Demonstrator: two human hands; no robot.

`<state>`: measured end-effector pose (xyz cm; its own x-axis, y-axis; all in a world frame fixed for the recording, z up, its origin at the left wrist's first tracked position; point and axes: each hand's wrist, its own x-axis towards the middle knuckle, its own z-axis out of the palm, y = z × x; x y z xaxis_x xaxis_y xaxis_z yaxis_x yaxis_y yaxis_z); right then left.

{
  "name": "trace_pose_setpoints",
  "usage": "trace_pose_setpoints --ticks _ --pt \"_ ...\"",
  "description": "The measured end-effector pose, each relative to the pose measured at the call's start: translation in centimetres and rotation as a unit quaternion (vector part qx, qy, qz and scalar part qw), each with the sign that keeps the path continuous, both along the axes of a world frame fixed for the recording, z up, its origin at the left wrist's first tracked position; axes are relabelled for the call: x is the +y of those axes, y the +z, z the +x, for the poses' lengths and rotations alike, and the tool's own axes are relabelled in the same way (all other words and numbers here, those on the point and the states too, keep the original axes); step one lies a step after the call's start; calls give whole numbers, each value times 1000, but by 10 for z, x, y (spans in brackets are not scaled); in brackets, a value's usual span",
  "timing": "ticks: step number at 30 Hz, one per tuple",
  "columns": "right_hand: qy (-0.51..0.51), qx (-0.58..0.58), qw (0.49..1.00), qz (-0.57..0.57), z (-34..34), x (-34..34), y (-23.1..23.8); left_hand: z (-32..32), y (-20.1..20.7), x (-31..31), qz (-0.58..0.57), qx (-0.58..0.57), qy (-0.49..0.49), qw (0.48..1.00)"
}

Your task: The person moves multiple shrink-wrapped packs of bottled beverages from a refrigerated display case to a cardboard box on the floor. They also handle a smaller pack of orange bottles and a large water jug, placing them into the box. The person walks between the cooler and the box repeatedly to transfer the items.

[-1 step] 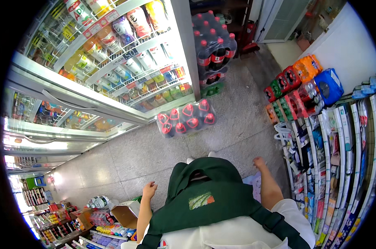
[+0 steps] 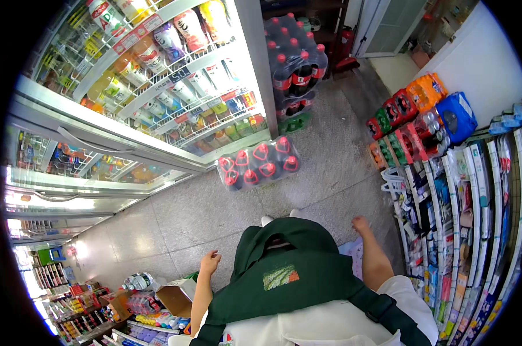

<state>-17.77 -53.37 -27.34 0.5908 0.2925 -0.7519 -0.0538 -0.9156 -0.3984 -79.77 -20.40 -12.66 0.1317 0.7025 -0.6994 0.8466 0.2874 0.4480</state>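
My left hand (image 2: 210, 262) hangs beside my green apron (image 2: 284, 254), loosely bent with the fingers a little apart and nothing in it. An open cardboard box (image 2: 176, 300) is the nearest thing to it. My right hand (image 2: 361, 225) hangs over the floor on the other side, fingers loosely bent, with nothing visible in it. A pale purple patterned thing (image 2: 353, 256) shows partly between my right forearm and the apron. Ahead of my feet, apart from both hands, a plastic-wrapped pack of dark bottles with red caps (image 2: 258, 164) lies on the floor by the fridge.
A lit drinks fridge (image 2: 174, 86) stands at the left, with closed glass doors (image 2: 88, 153) beside it. Stacked bottle packs (image 2: 295, 69) rise beyond it. At the right are more drink packs (image 2: 411, 124) and a goods rack (image 2: 451, 202). Grey tiled floor (image 2: 215, 213) lies between.
My left hand sits slightly farther right and higher in the picture. Otherwise the hands and the bottle packs look the same.
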Motion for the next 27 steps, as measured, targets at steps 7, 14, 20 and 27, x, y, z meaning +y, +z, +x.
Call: trace_pose_setpoints --ticks 7,14,20,27 --pt "55 -59 995 57 -57 23 8 13 -53 21 -86 11 -71 994" --pt "52 -29 998 20 -44 7 28 23 -54 37 -126 54 45 990" --pt "106 81 986 -98 36 4 10 77 -42 40 -80 11 165 983" --pt "169 13 986 6 190 77 20 196 -60 -28 -182 58 180 965"
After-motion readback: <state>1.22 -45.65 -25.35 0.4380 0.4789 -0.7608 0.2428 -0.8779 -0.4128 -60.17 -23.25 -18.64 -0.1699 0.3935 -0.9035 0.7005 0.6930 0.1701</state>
